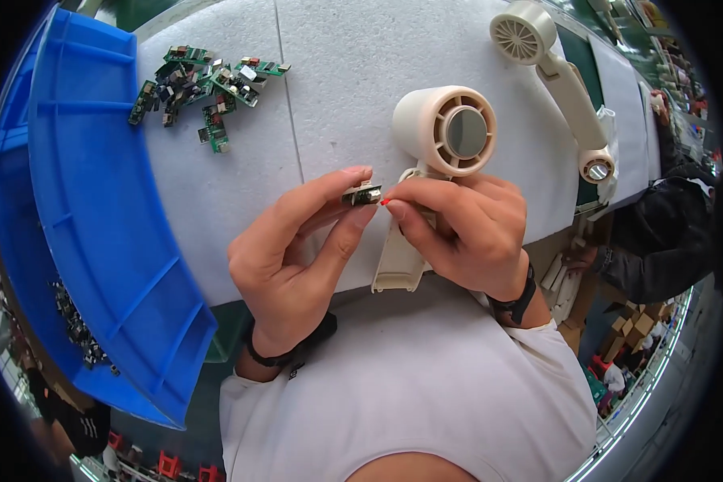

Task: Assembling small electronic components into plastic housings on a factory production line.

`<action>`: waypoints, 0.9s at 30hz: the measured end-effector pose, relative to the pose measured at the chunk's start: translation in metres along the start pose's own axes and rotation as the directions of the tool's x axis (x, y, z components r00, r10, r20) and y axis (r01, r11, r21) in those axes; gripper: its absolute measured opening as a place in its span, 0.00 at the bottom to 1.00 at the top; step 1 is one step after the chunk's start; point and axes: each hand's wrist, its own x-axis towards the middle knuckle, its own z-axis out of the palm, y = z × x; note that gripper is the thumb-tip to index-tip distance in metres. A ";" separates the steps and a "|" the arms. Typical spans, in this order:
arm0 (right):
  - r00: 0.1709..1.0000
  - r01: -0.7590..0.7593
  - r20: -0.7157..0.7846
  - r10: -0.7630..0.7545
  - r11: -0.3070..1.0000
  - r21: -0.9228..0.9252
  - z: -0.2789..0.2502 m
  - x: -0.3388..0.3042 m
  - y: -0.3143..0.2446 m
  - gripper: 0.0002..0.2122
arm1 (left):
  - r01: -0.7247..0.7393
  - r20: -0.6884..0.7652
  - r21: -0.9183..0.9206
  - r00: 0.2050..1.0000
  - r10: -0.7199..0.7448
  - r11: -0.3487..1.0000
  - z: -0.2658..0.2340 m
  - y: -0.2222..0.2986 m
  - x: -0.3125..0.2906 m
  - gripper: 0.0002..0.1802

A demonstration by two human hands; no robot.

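Between thumb and fingertips, my left hand (pixel 293 249) grips a small green circuit board (pixel 360 195) by its edges. My right hand (pixel 478 229) is closed in a pinch on a tiny red plug or wire end (pixel 384 202), right at the board's right end; whether it is seated there I cannot tell. Just beyond my hands lies a cream handheld fan (pixel 414 120) with a round grille and a grey centre disc. Its handle (pixel 398 261) is an opened shell running toward me, partly covered by my right hand.
Several green circuit boards (pixel 217 88) lie heaped on the white foam-covered table (pixel 345 64), far left. Along the left stands a blue plastic bin (pixel 96 185) with small parts inside. Another cream fan (pixel 566 96) rests at the far right. Beyond it, a dark-sleeved person's hand (pixel 580 257) reaches among pale parts.
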 end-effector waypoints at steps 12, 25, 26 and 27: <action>0.997 -0.078 0.025 0.076 0.991 0.110 -0.003 -0.002 -0.007 0.07 | -0.095 0.074 0.116 0.993 0.087 0.989 -0.003 0.005 0.001 0.18; 1.000 -0.008 0.030 -0.004 0.921 0.389 -0.014 -0.003 0.008 0.10 | 0.235 0.264 -0.249 0.950 -0.168 0.940 -0.013 0.016 0.007 0.19; 1.000 -0.009 0.031 -0.003 0.921 0.391 -0.015 -0.003 0.009 0.10 | 0.237 0.263 -0.248 0.950 -0.170 0.939 -0.012 0.015 0.007 0.19; 1.000 -0.022 0.024 0.013 0.918 0.397 -0.015 -0.003 0.009 0.10 | 0.236 0.278 -0.257 0.947 -0.163 0.937 -0.012 0.014 0.008 0.19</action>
